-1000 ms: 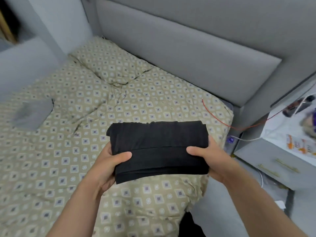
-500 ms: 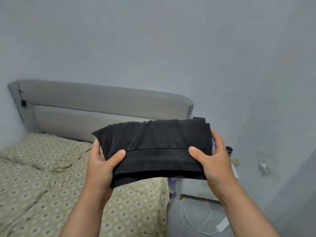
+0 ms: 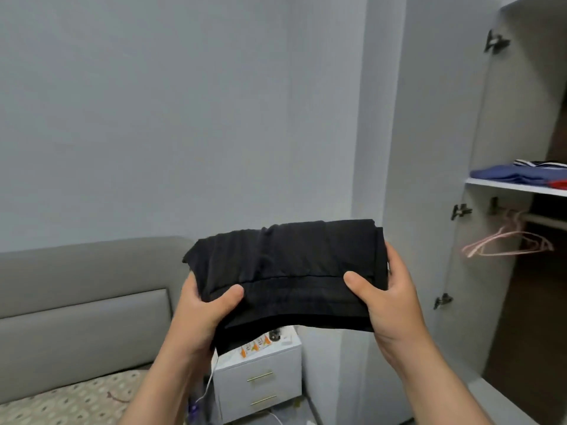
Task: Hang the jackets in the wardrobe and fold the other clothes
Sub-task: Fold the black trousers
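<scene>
Folded black fabric garment (image 3: 288,271) held mid-air at centre, both hands gripping: left hand (image 3: 204,314) at 8 o'clock edge, right hand (image 3: 389,299) at 4 o'clock edge, thumbs on top. Open grey wardrobe (image 3: 478,124) at 3 o'clock.

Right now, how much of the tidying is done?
Done: the black garment is folded, and folded clothes lie on the wardrobe shelf. In hand: the left hand and right hand grip that garment in the air. Left: putting it away; the pink hangers hang bare, no jackets in view.
</scene>
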A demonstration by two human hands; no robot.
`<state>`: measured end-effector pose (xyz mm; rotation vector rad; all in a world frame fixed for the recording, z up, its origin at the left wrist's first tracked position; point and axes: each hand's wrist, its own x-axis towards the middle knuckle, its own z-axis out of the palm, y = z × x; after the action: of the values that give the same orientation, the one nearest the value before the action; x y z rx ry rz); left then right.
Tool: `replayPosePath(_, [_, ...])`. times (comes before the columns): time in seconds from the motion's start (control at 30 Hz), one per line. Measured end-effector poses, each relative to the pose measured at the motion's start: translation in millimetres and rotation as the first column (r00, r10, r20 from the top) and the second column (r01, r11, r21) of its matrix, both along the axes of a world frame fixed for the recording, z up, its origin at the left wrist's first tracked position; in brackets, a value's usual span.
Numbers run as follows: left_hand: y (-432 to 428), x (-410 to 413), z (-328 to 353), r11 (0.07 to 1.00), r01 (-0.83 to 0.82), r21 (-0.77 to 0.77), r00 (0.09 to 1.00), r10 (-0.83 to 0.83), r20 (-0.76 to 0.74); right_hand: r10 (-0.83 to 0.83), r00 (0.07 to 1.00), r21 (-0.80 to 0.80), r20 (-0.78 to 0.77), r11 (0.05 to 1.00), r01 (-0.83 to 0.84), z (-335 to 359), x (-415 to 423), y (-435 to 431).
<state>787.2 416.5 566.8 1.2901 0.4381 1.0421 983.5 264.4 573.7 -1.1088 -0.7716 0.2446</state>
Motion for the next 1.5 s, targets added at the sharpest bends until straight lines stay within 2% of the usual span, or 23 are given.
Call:
replayPosePath(0.1, [-22,49,8,0.994,0.111,0.022,0.992,-0.110,-0.053,-0.070,0.998,0.023,-0.002,0.997,0.070,6,42,-37])
replayPosePath(0.23, [-39,110,16,0.982,0.186,-0.025,0.982,-0.187,-0.031,-0.124,0.992,0.016,0.011,0.992,0.124,12,91,-79])
replayPosePath(0.57, [-65,251,14,0.920,0.391,-0.027,0.920,-0.391,0.003,-0.367,0.929,-0.041,0.050,0.928,0.369,17,184,-139])
replayPosePath(0.7, [-56,306,14,0.914,0.405,0.013,0.910,-0.404,0.094,-0.483,0.875,-0.077,0.047,0.871,0.485,19,213,-137])
replayPosePath(0.87, [-29,381,18,0.939,0.341,-0.045,0.928,-0.329,0.175,-0.643,0.763,-0.126,0.064,0.754,0.645,29,253,-115])
replayPosePath(0.97, [-14,426,27,0.943,0.312,0.117,0.936,-0.326,0.130,-0.740,0.670,-0.142,0.059,0.658,0.739,36,279,-96])
replayPosePath(1.07, [-1,470,31,0.884,0.438,0.164,0.888,-0.454,0.077,-0.802,0.597,-0.119,0.014,0.592,0.797,40,301,-84])
replayPosePath(1.2, [3,523,32,0.741,0.651,0.165,0.751,-0.660,-0.004,-0.868,0.495,-0.132,0.042,0.486,0.864,45,321,-87])
replayPosePath(1.3, [-4,557,27,0.679,0.726,0.113,0.683,-0.731,0.003,-0.884,0.462,-0.139,0.067,0.450,0.882,43,331,-94])
replayPosePath(1.5, [-37,617,21,0.614,0.782,0.104,0.613,-0.789,0.050,-0.894,0.434,-0.186,0.111,0.411,0.893,37,367,-130])
